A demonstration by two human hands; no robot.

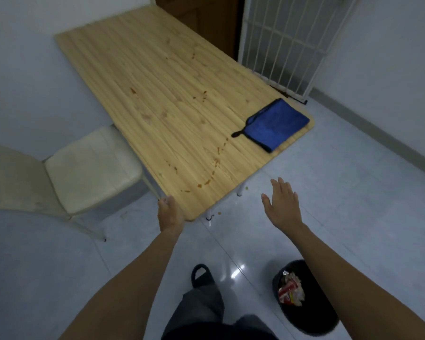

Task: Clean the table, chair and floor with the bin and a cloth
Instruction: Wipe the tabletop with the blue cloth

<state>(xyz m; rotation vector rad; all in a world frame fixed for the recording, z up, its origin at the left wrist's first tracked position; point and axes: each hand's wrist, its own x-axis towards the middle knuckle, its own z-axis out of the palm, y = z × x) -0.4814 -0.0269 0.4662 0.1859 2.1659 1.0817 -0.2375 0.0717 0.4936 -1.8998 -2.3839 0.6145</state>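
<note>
- Nearest the lens: a dark trouser leg and a black open-toed slipper [201,276] on the pale tiled floor [353,217].
- Cream padded chair [91,168], far left, beside the surface; no litter is visible on its seat, though finer soiling cannot be judged.
- Left hand [169,212]: at the near corner of the light wooden surface [157,94], fingers bent forward. Whether they grip the edge cannot be told.
- Surface: brown-orange stains [216,163] run across it. Wiping is judged not yet done.
- Small crumbs [219,213] lie on the floor by the white table legs; floor cleaning is outstanding.
- Right hand [282,204]: held over the floor, fingers straight and apart, holding nothing.
- Folded blue cloth [277,123]: flat on the far right corner of the surface, well apart from both hands.
- Round black bin [302,298]: on the floor, lower right, holding red and silver wrappers; litter collection is judged largely complete.
</note>
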